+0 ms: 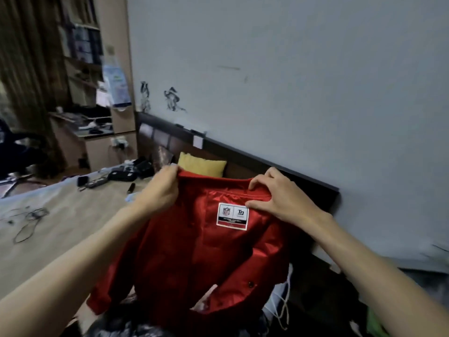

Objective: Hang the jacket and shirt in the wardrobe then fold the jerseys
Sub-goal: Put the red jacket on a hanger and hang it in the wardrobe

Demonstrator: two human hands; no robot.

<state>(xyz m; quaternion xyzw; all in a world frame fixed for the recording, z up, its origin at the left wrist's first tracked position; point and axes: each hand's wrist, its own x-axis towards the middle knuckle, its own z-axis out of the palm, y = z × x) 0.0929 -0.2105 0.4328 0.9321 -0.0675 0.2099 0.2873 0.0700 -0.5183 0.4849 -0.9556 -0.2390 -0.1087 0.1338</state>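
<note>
bed (60,215) takes up the left w/ cables n gadgets on it, yellow pillow (202,164) up by the headboard. red jacket (194,251) held up over the bed's edge, lining n label facing the cam, long axis hanging straight down from the collar. left hand (160,190) and right hand (279,198) both pinching the collar, abt equally near. hem n sleeves blur into a dark pile below, no hanger or wardrobe in view.

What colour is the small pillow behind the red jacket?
Yellow. The pillow shows in the head view, against the dark headboard.
</note>
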